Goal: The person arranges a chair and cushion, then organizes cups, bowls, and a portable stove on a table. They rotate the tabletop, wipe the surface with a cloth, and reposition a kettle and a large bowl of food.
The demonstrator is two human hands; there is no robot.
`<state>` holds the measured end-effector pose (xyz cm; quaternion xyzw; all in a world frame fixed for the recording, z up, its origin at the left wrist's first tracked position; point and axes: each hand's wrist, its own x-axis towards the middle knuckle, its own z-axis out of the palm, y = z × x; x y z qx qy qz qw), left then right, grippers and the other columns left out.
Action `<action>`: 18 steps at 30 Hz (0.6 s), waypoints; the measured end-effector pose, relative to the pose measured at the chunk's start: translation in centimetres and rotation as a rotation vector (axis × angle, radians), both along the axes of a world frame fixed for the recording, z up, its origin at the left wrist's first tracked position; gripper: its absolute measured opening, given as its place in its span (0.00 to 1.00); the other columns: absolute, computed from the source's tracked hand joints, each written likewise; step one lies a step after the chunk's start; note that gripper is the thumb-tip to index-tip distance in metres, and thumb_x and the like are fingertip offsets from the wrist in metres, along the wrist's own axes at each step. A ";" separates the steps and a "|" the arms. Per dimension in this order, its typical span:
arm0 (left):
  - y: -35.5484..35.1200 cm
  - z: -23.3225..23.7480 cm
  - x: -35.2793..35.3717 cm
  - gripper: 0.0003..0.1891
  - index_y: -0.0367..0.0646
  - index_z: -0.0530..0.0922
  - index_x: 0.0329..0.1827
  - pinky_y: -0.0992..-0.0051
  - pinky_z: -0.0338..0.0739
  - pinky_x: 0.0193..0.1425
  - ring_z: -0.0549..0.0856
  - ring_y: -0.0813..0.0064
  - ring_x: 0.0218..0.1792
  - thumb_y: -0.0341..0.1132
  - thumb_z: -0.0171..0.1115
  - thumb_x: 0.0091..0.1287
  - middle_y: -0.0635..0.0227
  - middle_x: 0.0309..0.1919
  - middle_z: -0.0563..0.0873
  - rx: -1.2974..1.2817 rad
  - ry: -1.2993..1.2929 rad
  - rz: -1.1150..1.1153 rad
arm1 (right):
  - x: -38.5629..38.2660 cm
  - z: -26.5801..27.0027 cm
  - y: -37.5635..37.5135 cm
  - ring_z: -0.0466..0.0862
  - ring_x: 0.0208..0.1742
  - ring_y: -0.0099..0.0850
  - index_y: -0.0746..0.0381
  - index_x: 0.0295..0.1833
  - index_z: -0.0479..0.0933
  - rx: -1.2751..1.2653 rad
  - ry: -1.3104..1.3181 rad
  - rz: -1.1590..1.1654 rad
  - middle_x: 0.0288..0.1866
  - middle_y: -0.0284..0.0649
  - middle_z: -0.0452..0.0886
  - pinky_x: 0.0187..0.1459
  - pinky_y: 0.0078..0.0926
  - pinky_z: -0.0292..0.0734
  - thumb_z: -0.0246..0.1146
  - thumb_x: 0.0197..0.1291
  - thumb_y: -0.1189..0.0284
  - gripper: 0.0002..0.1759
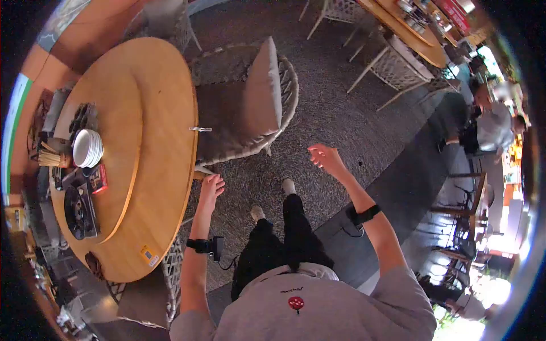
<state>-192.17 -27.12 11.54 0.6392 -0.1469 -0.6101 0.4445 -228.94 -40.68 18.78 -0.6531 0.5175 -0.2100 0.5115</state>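
Observation:
My left hand (211, 187) is beside the near edge of the round wooden table (165, 113), fingers loosely bent, with nothing visible in it. My right hand (327, 157) hangs in the air over the patterned carpet, its fingers slightly apart and holding nothing. Ahead of both hands stands a woven armchair (289, 96) with a pale back cushion (264, 94). A small shiny metal piece (200, 129) sticks out at the table's edge, too small to name. Each of my forearms wears a black strap (364, 215).
On the table's raised round top are a stack of white bowls (88, 148), a holder of wooden sticks (52, 157), a red box (98, 179) and a black tray (79, 210). Another table (409, 31) with chairs stands far right. A seated person (493, 128) is at right.

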 end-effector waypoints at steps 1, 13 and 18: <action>-0.3 -0.5 -0.1 0.22 0.38 0.65 0.54 0.70 0.71 0.49 0.76 0.70 0.47 0.44 0.52 0.63 0.62 0.46 0.74 0.021 0.003 0.026 | 0.0 -0.8 -1.6 0.77 0.26 0.20 0.61 0.47 0.72 0.019 -0.023 0.027 0.27 0.31 0.78 0.25 0.20 0.74 0.53 0.60 0.71 0.11; -9.2 -5.6 -5.2 0.24 0.36 0.65 0.49 0.61 0.77 0.40 0.77 0.64 0.41 0.45 0.57 0.58 0.61 0.39 0.73 0.199 0.207 0.473 | 5.3 -9.1 -23.4 0.78 0.38 0.32 0.59 0.62 0.50 0.293 0.029 -0.187 0.46 0.44 0.73 0.30 0.31 0.79 0.58 0.55 0.62 0.34; -11.3 -10.7 -5.6 0.24 0.36 0.57 0.48 0.59 0.82 0.32 0.80 0.59 0.32 0.34 0.60 0.55 0.54 0.38 0.72 0.101 0.192 0.635 | 6.7 -11.8 -25.2 0.77 0.43 0.38 0.60 0.62 0.50 0.315 -0.030 -0.157 0.53 0.49 0.68 0.31 0.35 0.82 0.55 0.55 0.68 0.31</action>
